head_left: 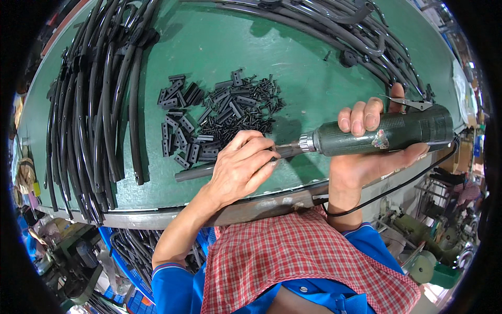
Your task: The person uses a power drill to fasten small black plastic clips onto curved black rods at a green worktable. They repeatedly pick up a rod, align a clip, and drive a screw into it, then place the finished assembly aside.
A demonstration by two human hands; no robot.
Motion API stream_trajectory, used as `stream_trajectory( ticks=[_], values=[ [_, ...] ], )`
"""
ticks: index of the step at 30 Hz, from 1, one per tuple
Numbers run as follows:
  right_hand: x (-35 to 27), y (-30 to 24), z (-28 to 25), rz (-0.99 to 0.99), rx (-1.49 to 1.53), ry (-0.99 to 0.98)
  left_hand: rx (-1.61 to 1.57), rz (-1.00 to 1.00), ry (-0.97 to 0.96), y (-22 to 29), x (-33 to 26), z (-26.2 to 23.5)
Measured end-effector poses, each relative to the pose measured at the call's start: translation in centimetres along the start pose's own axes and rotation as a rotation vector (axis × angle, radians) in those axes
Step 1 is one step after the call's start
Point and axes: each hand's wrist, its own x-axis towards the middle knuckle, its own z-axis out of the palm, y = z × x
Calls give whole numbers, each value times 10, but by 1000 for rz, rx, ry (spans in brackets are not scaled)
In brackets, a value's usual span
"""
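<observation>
At the green table's [204, 49] near edge | our right hand [366, 166] holds a drill [402, 128], our left hand [238, 167] pinches a small dark piece [273, 158] at its tip | one tube [196, 172] underneath, seems unfinished | far side: many screws [264, 99], blocks [180, 137] seem unused

Nothing legible; sticker [380, 139] on power screwdriver [410, 129] scuffed.

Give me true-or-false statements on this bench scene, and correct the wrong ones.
1. The right hand holds a dark green power screwdriver. True.
2. The left hand lies open and flat. False: it is curled, fingertips close to the driver bit.
3. The apron is plain blue. False: it is red-and-white checked.
4. Small black blocks lie close to a heap of dark screws. True.
5. Long black tubes lie left of the blocks. True.
</observation>
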Motion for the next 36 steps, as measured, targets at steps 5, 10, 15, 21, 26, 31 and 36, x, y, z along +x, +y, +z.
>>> stream_trajectory(
  ticks=[5,10,15,21,26,31,36],
  values=[
    [-1,2,4,30,0,-13,-17,15,-12,-1,-1,0],
    [1,5,-1,52,27,9,-125,17,-31,-3,0,-2],
    [6,6,-9,121,68,194,-208,49,16,0,2,-3],
    [14,-3,-35,173,219,335,-337,27,118,-3,-3,-12],
    [-6,-4,-41,250,235,422,78,-268,304,-3,0,0],
    [-24,0,-37,323,179,375,197,-328,284,3,-5,-6],
    [-28,1,-32,383,98,445,265,-401,319,-29,1,-54]
  ],
)
